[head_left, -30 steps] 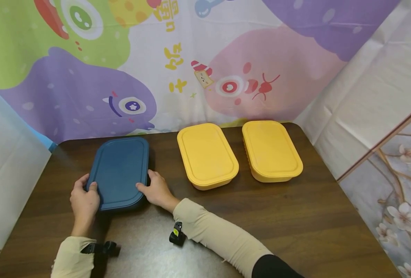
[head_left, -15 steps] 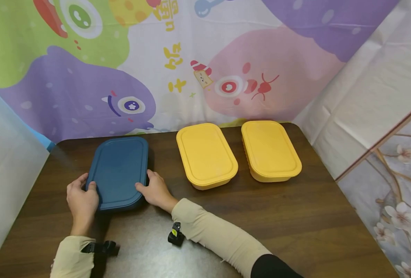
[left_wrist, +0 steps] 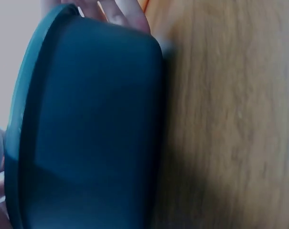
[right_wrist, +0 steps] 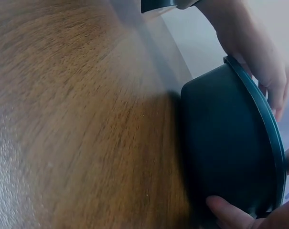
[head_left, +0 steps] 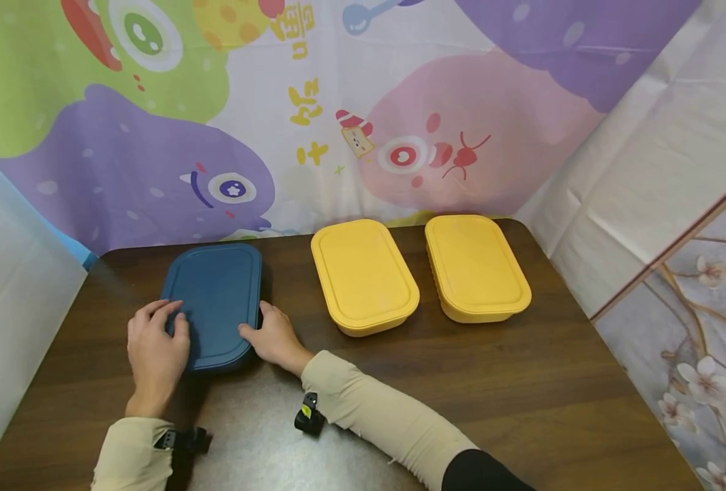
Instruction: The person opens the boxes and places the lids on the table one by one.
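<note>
The left hand is now reaching over the left edge of the lid, having left the side of the blue box; its fingers are loosely bending, pinching nothing visible. The right hand is staying clamped, thumb on the rim, fingers along the wall, so it is probably steadying the box while the left works at the lid. The box is sitting between both hands, its smooth, matte wall tapering toward the wood-grained table. Right of the grip, two lidded, round-cornered containers are standing: a nearer yellow box and a farther yellow box.
</note>
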Tool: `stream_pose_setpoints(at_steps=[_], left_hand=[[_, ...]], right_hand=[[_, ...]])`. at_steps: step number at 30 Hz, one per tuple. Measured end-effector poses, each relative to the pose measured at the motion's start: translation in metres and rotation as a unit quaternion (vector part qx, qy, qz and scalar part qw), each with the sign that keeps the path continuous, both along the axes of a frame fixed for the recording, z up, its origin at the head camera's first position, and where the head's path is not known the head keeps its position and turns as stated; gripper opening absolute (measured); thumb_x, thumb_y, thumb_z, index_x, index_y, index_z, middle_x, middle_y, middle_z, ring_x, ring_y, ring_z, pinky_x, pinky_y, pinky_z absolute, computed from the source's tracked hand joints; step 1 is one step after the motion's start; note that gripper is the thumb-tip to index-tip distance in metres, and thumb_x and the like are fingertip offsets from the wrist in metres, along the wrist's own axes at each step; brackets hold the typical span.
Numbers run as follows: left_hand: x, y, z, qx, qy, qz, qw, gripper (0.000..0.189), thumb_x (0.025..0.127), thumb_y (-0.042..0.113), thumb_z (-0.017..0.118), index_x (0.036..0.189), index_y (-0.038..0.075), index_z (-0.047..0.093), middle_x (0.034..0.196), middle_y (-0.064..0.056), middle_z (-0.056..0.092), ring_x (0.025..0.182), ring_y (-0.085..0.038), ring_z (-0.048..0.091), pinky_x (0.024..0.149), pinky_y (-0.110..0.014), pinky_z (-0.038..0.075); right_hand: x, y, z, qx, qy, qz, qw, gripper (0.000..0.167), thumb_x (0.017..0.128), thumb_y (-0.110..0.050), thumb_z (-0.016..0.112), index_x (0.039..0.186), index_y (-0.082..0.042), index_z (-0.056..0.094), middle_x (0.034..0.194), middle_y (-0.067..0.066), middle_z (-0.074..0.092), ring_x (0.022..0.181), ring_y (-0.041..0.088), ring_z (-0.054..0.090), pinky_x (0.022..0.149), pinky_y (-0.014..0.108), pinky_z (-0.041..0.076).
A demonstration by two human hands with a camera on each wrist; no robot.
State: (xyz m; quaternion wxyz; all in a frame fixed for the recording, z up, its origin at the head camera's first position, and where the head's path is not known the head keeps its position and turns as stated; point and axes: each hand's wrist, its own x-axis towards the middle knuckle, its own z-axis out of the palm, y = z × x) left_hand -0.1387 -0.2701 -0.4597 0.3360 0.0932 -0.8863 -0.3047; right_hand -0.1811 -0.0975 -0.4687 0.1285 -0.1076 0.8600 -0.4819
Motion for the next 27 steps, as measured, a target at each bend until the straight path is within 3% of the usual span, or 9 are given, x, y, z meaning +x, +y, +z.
stream_pose_setpoints(at_steps=[6, 13, 21, 27], left_hand=[[0.001, 0.006, -0.001, -0.041, 0.005, -0.095, 0.9947, 0.019, 0.084, 0.0, 0.065, 0.102, -0.005, 0.071, 0.11, -0.023, 0.064, 0.103, -0.044, 0.054, 0.087, -0.056, 0.041], [0.006, 0.008, -0.002, -0.093, -0.017, -0.205, 0.9741, 0.02, 0.081, 0.0, 0.072, 0.101, 0.001, 0.072, 0.099, -0.015, 0.07, 0.097, -0.033, 0.061, 0.082, -0.047, 0.044], [0.01, 0.007, 0.003, -0.148, -0.041, -0.284, 0.9465, 0.022, 0.07, 0.007, 0.083, 0.091, 0.011, 0.079, 0.105, -0.01, 0.072, 0.099, -0.028, 0.056, 0.08, -0.05, 0.045], [0.012, 0.006, 0.001, -0.144, -0.074, -0.311, 0.9366, 0.025, 0.068, 0.016, 0.085, 0.093, 0.017, 0.079, 0.113, -0.01, 0.068, 0.105, -0.03, 0.052, 0.083, -0.054, 0.04]], right_hand=[[0.0, -0.001, -0.002, -0.001, 0.005, -0.003, 1.0, 0.063, 0.092, -0.029, 0.063, 0.143, 0.002, 0.044, 0.144, 0.016, 0.051, 0.134, 0.026, 0.049, 0.108, 0.033, 0.043], [-0.001, -0.001, 0.0, 0.012, 0.016, -0.007, 0.9998, 0.062, 0.091, -0.03, 0.064, 0.142, 0.002, 0.046, 0.141, 0.017, 0.054, 0.13, 0.025, 0.053, 0.107, 0.032, 0.044], [-0.002, -0.002, 0.001, 0.009, 0.002, -0.016, 0.9998, 0.061, 0.093, -0.031, 0.064, 0.142, -0.001, 0.046, 0.142, 0.014, 0.054, 0.131, 0.025, 0.052, 0.107, 0.034, 0.044], [-0.001, 0.001, -0.001, -0.001, -0.014, -0.019, 0.9997, 0.063, 0.093, -0.035, 0.064, 0.143, -0.003, 0.046, 0.144, 0.012, 0.053, 0.133, 0.024, 0.051, 0.107, 0.036, 0.044]])
